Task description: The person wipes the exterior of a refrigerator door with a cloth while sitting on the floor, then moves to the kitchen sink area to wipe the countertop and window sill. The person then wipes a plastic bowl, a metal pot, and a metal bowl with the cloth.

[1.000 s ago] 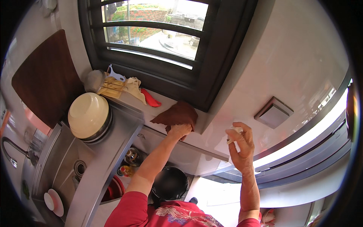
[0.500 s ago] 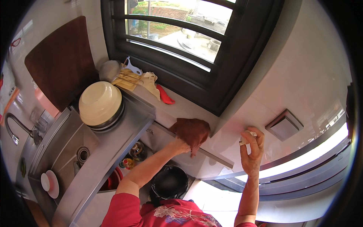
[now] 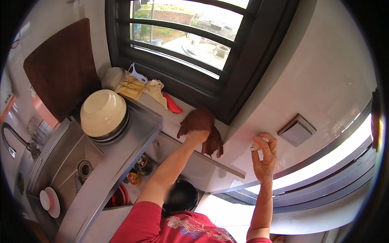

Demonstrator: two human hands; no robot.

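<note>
kitchen corner in daylight, where a pale ledge runs beneath a dark-framed window with horizontal bars; on the ledge, near the corner with the white wall, is a rumpled brown cloth, one flap drooping toward the front edge; the left hand grips it, its fingers buried in the folds, so their exact curl cannot be told; the cloth probably covers the fingers so that fabric, not skin, meets the ledge; the right hand is raised beside the wall, apart from the cloth, thumb and fingers pinching a whitish item, too small to name, seemingly held up to keep it clear of the ledge; farther left along the ledge lie a red item, a cream cloth and a yellow bundle; next to these, an upturned cream bowl rests on the metal table, perhaps so that it drains; behind it a brown board stands on edge, perhaps to save space; at lower left, a white dish sits tilted in the sink
</note>
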